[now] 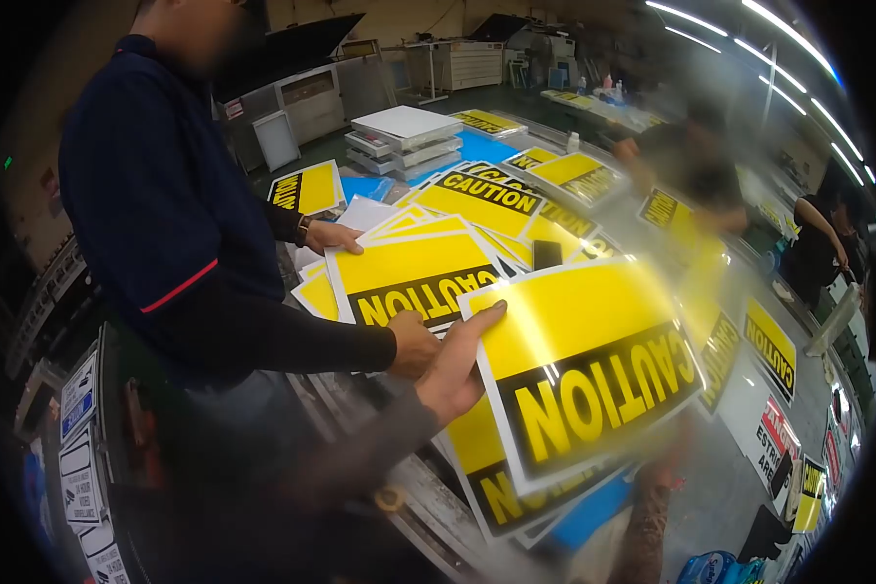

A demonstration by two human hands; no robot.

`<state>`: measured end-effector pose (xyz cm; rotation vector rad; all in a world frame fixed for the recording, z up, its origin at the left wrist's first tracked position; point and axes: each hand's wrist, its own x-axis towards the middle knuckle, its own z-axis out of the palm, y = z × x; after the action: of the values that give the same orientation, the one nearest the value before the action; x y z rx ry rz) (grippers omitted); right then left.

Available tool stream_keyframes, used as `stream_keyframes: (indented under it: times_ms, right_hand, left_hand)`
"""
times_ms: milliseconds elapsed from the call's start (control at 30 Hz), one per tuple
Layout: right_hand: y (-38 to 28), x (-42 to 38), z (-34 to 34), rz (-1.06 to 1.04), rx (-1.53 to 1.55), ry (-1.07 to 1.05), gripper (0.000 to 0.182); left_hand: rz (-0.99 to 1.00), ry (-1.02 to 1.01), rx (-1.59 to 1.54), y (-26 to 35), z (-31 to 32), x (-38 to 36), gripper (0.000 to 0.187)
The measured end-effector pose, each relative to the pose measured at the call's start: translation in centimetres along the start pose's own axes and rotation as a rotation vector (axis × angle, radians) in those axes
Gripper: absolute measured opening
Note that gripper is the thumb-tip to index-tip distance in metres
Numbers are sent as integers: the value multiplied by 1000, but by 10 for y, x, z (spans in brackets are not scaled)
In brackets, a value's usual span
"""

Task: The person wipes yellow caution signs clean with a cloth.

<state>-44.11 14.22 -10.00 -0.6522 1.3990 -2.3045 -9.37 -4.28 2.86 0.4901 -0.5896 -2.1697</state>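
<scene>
A yellow and black CAUTION sign (594, 341), upside down in the head view, is tilted up over the table with light glaring on it. My left hand (457, 368) grips its left edge, thumb on the printed face and fingers behind. Below it lie more CAUTION signs (492, 487), partly covered by the held one. My right hand (670, 465) is blurred at the lower right edge of these signs, its fingers hidden. Just left of my left hand, a co-worker's hand (414, 346) is close to another CAUTION sign (409, 277).
A co-worker (151, 214) stands at the left, the other hand (336, 237) on the signs. Piled CAUTION signs (477, 195), a dark phone-like object (547, 255) and stacked white panels (406, 125) occupy the table. Another person (691, 165) works across it. A red and white sign (774, 443) lies right.
</scene>
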Motion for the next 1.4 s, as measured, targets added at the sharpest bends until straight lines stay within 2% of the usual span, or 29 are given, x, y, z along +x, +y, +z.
stream_keyframes:
  times_ms: [200, 267, 333, 400, 433, 533, 567, 667, 800, 933, 1033, 1067, 1100, 1200, 1267, 1300, 1333, 1400]
  right_hand:
    - [15, 3, -35, 71, -99, 53, 38]
    - [19, 6, -27, 44, -114, 35, 36]
    - [19, 0, -5, 44, -136, 74, 37]
    - [3, -3, 4, 136, -24, 83, 38]
    - [-5, -9, 13, 68, -38, 49, 41]
    - [-1, -7, 14, 66, 44, 85, 44]
    - [-2, -6, 6, 73, -19, 7, 46]
    - [-2, -7, 5, 62, -21, 5, 45]
    - [3, -5, 2, 55, -2, -14, 45]
    - [7, -2, -1, 44, -40, -17, 47]
    - [9, -4, -8, 129, -71, 59, 43]
    - [2, -8, -3, 69, -165, 41, 42]
    - [-4, -11, 1, 8, -259, 29, 41]
    - [-18, -18, 8, -18, -368, 65, 40]
    - [15, 2, -21, -105, -394, -43, 44]
    - [32, 13, -31, -108, -384, -102, 46]
    - [34, 19, -24, -72, -348, -134, 49]
    - [36, 23, -14, -31, -291, -146, 53]
  left_hand:
    - [55, -6, 19, 14, 3, 4, 45]
    - [34, -18, -34, 21, 12, 1, 49]
    - [114, 38, -21, 26, 16, 5, 51]
    - [178, 3, -35, 35, 21, 9, 50]
    - [173, 4, -30, 40, 24, 9, 49]
    - [198, 40, -9, 52, 33, 10, 46]
    - [214, 55, 3, 56, 36, 12, 45]
    - [346, 61, 138, 58, 27, 23, 44]
    - [343, 121, 158, 57, 25, 26, 45]
    - [501, 176, 248, 57, 7, 60, 45]
    - [575, 210, 301, 90, -6, 87, 51]
    - [558, 181, 297, 106, -11, 95, 53]
    - [502, 289, 247, 122, -6, 98, 53]
    - [528, 158, 334, 172, -24, 117, 61]
    - [708, 383, 365, 188, -31, 136, 39]
    - [847, 349, 424, 208, -71, 174, 42]
    - [850, 387, 412, 221, -85, 189, 46]
    - [709, 307, 414, 233, -68, 155, 63]
